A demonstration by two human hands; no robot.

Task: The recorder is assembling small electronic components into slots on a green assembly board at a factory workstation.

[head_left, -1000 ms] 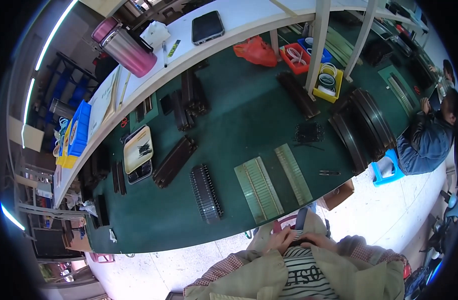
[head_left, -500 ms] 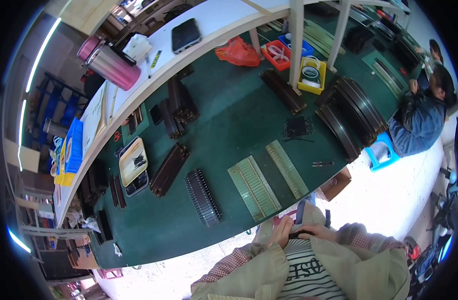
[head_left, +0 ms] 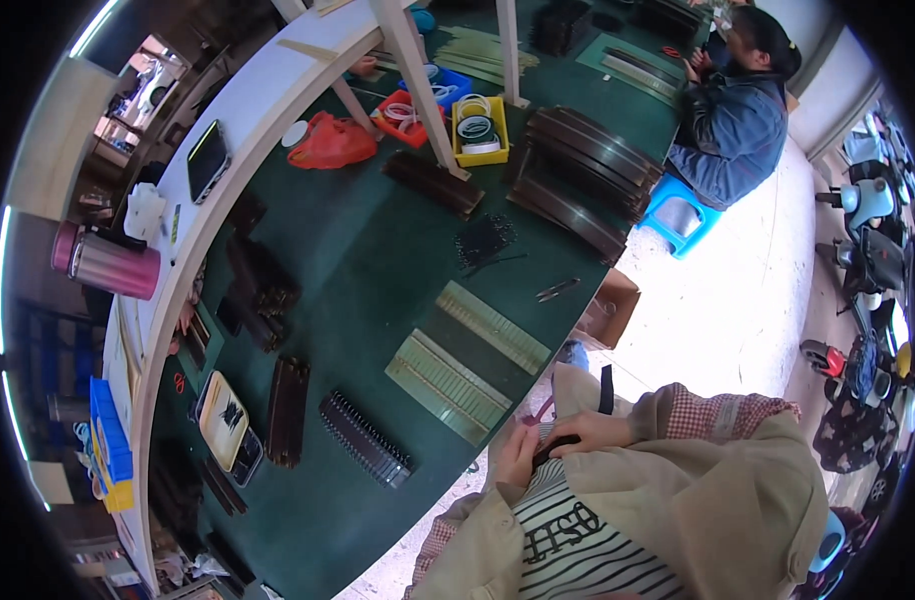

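Both hands are drawn in at my waist, off the table's near edge. My right hand [head_left: 593, 430] is closed with its fingers curled over a small dark thing [head_left: 560, 444], whose kind I cannot make out. My left hand [head_left: 519, 456] is beside it, fingers bent together against my clothes; what they hold, if anything, is hidden. Closest on the green table [head_left: 338, 520] lie two pale green slotted boards [head_left: 448, 386]. To their left sits a row of dark strips with small pins along the edges [head_left: 366, 438]. Tweezers [head_left: 558, 290] lie near the edge.
Dark strip bundles [head_left: 288, 412] lie left, larger stacks [head_left: 588, 165] at far right. A cream tray [head_left: 224, 422] holds small black pieces. Yellow [head_left: 481, 150] and red bins stand by a shelf post [head_left: 413, 80]. A co-worker [head_left: 733, 120] sits far right; a cardboard box [head_left: 613, 308] is below the edge.
My view has swung to the right, so the table things appear shifted left and more floor shows. My hands stay together at my waist.
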